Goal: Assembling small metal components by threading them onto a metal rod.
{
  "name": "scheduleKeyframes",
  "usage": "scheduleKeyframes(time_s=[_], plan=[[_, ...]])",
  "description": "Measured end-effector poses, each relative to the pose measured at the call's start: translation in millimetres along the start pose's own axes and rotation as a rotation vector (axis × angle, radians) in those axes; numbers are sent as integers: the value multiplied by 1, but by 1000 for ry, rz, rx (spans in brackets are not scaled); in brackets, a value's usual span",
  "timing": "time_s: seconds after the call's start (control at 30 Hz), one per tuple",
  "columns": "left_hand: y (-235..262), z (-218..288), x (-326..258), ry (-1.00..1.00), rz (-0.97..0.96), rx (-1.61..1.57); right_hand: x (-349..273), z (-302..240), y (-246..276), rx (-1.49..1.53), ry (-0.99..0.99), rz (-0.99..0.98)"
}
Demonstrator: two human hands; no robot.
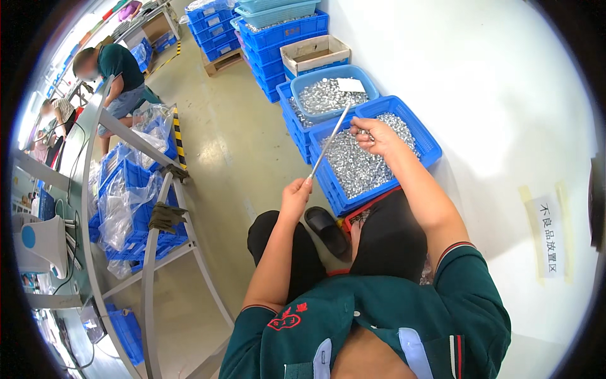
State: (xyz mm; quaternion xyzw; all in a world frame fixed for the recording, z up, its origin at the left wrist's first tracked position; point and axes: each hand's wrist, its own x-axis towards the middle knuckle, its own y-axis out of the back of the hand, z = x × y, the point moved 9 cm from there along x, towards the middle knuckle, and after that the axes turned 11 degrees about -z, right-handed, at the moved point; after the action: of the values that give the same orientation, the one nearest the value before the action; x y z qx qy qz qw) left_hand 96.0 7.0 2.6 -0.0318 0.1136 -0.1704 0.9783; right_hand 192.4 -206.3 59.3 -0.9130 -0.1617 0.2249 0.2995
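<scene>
My left hand (295, 198) is closed around the lower end of a thin silvery rod (329, 142), which slants up and away to the right. Beyond it, my right hand (376, 135) is held with curled fingers just right of the rod's upper part. Whatever those fingers pinch is too small to make out. Both hands are above or beside a blue plastic crate (427, 140) filled with small shiny metal parts (360, 165). Behind this crate, a lighter blue basket (374, 90) holds more such parts, with a white paper slip (351, 84) on top.
Stacked blue crates (265, 66) and an open-topped box (315, 55) stand farther back along the white wall (454, 57). At left are a metal-framed bench (150, 271) and plastic-wrapped blue crates (129, 208). A co-worker (120, 69) bends beyond it. A black slipper (328, 232) lies by my legs.
</scene>
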Motion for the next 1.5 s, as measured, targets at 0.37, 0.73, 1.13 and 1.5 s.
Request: scheduleKeyframes(time_s=[0.37,0.73,1.13,1.5], plan=[[8,4,-12,-39,12,168,-5,-16,-7,99,82,-81],[9,8,-15,-19,41,222,-14,-26,-26,-420,66,-32],[4,8,-1,-52,53,99,2,25,-17,-128,-209,-98],[7,11,-10,-102,27,199,3,-10,5,163,53,-60]])
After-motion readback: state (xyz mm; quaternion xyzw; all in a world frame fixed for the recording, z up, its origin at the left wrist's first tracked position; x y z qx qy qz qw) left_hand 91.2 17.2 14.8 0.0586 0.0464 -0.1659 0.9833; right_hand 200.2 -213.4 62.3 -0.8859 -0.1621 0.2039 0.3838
